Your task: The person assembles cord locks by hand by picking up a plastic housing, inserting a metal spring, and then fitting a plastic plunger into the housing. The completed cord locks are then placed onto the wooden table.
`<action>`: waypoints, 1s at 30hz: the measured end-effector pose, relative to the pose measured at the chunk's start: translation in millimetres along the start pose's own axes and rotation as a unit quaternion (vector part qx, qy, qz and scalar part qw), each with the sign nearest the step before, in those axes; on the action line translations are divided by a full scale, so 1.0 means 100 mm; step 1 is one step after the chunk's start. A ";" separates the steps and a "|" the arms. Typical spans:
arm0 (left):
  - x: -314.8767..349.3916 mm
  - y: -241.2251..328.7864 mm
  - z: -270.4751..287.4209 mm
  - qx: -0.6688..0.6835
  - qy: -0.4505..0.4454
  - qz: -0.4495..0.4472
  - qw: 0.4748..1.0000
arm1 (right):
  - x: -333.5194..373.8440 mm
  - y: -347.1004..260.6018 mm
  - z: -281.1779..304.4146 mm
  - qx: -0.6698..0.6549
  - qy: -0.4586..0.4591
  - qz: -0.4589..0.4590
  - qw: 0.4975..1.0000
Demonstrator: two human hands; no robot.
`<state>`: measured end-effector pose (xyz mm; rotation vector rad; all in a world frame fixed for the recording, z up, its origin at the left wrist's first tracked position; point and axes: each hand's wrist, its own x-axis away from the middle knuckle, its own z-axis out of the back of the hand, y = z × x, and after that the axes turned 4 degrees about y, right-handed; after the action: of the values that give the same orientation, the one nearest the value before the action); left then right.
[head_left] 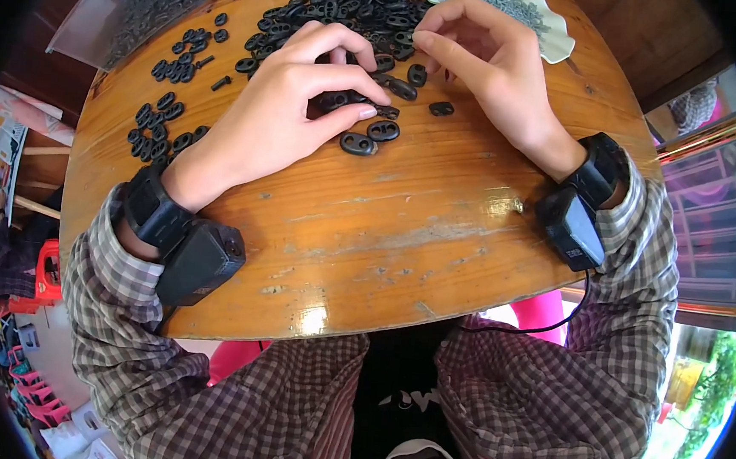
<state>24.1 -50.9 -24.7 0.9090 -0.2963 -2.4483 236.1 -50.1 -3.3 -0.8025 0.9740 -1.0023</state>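
Note:
My left hand is curled low over the table. Between its thumb and index finger is a small black oval piece, partly covered by the fingertips. Other black pieces lie beneath its palm, partly hidden. My right hand is raised a little to the right, its thumb and index finger pinched together. Whatever they hold is too small or hidden to make out. Just in front of the left thumb lie two black two-hole oval pieces. A small black piece rests by itself below the right hand.
A big heap of black oval pieces spreads beyond both hands. Smaller black parts sit in groups at the left. At the far left stands a clear bin of dark parts; far right, a white scalloped dish holds tiny grey parts.

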 end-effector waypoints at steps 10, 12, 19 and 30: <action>0.01 -0.03 -0.02 0.086 0.070 0.059 0.992 | 0.02 0.15 -0.07 0.000 -0.110 0.170 0.979; 0.00 -0.04 -0.01 0.096 0.063 0.062 0.991 | 0.01 0.15 -0.07 0.016 -0.124 0.182 0.975; 0.01 -0.03 -0.03 0.110 0.048 0.061 0.991 | 0.00 0.16 -0.07 0.034 -0.131 0.189 0.973; 0.00 0.06 -0.01 0.321 0.040 0.189 0.927 | 0.03 0.15 -0.11 0.097 -0.110 0.314 0.938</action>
<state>26.8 -56.4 -23.1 1.0796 -1.1747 -1.9578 231.4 -49.0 -20.9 -0.3808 0.8390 -0.4307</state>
